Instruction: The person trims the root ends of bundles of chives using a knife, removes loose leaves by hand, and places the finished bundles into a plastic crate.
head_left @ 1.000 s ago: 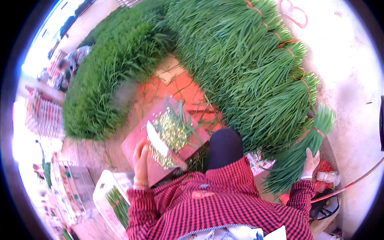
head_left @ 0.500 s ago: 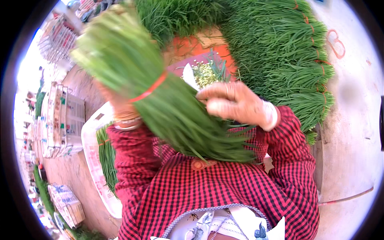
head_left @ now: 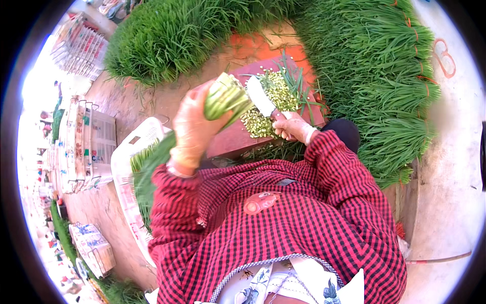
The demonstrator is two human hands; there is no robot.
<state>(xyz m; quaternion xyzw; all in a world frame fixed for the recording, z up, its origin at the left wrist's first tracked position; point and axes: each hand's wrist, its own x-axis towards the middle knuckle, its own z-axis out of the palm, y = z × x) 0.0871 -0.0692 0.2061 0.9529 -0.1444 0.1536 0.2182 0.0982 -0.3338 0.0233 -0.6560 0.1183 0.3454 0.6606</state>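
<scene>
My left hand [head_left: 195, 124] is closed round a bunch of green chives [head_left: 225, 99], its pale cut stem ends tilted up and to the right. The leafy end trails back past my wrist, toward the white basket. In my right hand [head_left: 294, 126] is a knife [head_left: 260, 96], gripped by its handle, the broad blade pointing away and to the left. The blade is over a reddish board [head_left: 228, 141] strewn with chopped stem bits [head_left: 258, 125] and some loose green leaves. A small gap separates the blade from the stem ends.
Banded chive bundles [head_left: 379, 96] are piled along the right, and more chives [head_left: 162, 43] lie at the far side. A white plastic basket [head_left: 121, 167] with chives in it stands by my left arm. Further left are stacked crates [head_left: 86, 144] and a bundled white box [head_left: 92, 248].
The bunch has come down from high on the left and turned, so its stem ends now face the board. My right hand has moved off the leaves, and the knife now shows plainly in it.
</scene>
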